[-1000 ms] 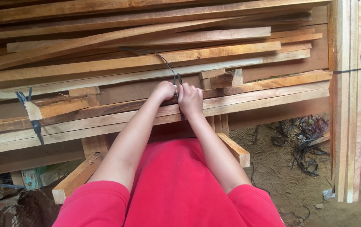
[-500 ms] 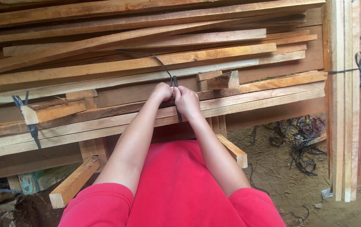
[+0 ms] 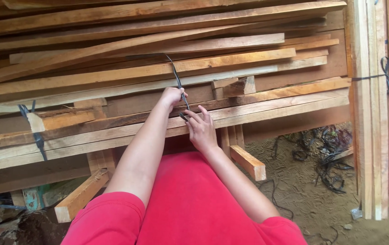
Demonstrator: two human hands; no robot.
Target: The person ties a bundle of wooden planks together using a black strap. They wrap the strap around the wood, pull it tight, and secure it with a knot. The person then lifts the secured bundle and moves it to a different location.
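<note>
— Just above the right hand [image 3: 202, 130], what runs up over the wood?

— From the head camera, a dark strap [image 3: 177, 80] climbs across the stacked planks [image 3: 158, 72]. Its upper part lies over the boards beyond the left hand [image 3: 172, 96]; its lower end comes down between the two hands.

— Is anything boxed or binned?

— Nothing sits in a container. The nearest thing to one is the strapping itself: off to the left of the left hand, another dark strap [image 3: 35, 131] is wrapped around several planks, and far to the right of the right hand a third dark strap [image 3: 387, 77] ties a bundle of upright pale boards [image 3: 371, 136].

— How are the hands set?

— Both arms reach forward from red sleeves [image 3: 108, 218]. The left hand is clenched around the strap, knuckles up, pressed against the plank edge. The right hand sits just below and beside it, fingers [image 3: 194, 117] partly spread, their tips pinching the strap's loose end; palm down, wrist bent slightly.

— And underneath?

— Below the right hand a short wooden block [image 3: 248, 162] juts out, and further right of it loose dark strap scraps [image 3: 326, 159] lie on the dirt ground [image 3: 303, 204].
</note>
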